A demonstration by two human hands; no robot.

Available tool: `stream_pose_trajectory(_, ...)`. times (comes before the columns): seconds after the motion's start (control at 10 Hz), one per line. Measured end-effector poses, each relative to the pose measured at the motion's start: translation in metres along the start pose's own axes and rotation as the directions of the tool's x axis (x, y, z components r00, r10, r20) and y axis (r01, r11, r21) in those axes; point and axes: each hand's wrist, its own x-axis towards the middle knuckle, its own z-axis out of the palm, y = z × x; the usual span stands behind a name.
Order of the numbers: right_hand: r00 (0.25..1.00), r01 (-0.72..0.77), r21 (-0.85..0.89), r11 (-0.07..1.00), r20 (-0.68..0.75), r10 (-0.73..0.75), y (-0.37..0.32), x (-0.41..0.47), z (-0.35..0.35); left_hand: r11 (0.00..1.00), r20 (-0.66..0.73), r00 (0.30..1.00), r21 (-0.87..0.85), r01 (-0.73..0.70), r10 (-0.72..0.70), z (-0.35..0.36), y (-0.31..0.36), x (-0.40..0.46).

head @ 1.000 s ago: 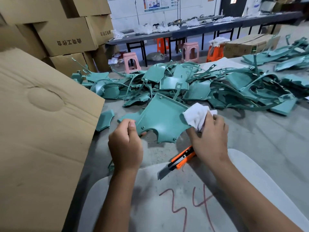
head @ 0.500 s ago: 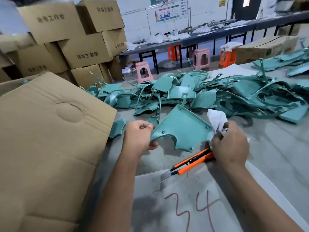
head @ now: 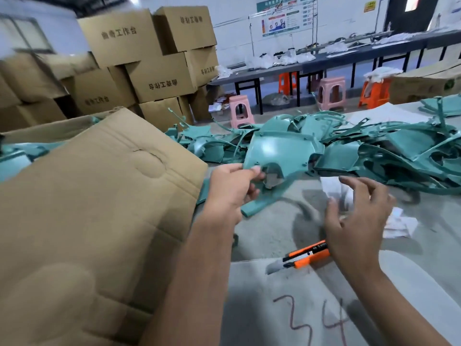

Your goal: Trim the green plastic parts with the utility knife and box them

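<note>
Fingers of left hand pinch curved green part, notched, raised.

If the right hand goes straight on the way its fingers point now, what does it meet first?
Probably the white cloth, which lies just past the fingers of the open right hand; the pile of green parts comes after it. Depth is unclear from this one view.

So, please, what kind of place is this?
Probably a factory finishing or packing floor: a big pile of green plastic parts on the work table, stacked cardboard boxes behind it, and a long workbench with plastic stools.
</note>
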Motion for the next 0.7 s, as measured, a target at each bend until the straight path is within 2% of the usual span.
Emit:
stream_pose_trajectory(0.1,0.988,0.051,0.216,0.975,0.130,-0.080,-0.028,-0.003,0.014,0.897,-0.204,0.979,-0.431,-0.096,0.007,-0.015,0.043,-0.002)
stream_pose_trajectory(0.2,0.933,-0.041,0.392,0.919,0.345,-0.106,-0.073,-0.009,0.035,0.737,-0.385,0.910,-0.568,-0.366,0.155,-0.039,0.085,-0.010)
stream_pose_trajectory(0.3,0.824,-0.263,0.560,0.786,0.554,-0.119,-0.133,-0.008,0.057,0.642,-0.628,0.729,-0.447,-0.623,0.270,-0.067,0.121,-0.019)
stream_pose_trajectory(0.4,0.771,-0.362,0.673,0.645,0.605,-0.199,-0.193,0.000,0.074,0.552,-0.832,0.482,-0.275,-0.787,0.273,-0.109,0.159,-0.024)
stream_pose_trajectory(0.5,0.745,-0.367,0.719,0.590,0.607,-0.276,-0.235,0.007,0.086,0.661,-0.888,0.398,-0.157,-0.733,0.231,-0.150,0.187,-0.021)
stream_pose_trajectory(0.6,0.715,-0.366,0.723,0.586,0.622,-0.320,-0.263,0.006,0.094,0.813,-0.864,0.482,-0.171,-0.557,0.148,-0.180,0.198,-0.012)
stream_pose_trajectory(0.7,0.682,-0.360,0.710,0.606,0.643,-0.348,-0.281,0.002,0.100,0.863,-0.803,0.584,-0.205,-0.461,0.121,-0.191,0.195,-0.004)
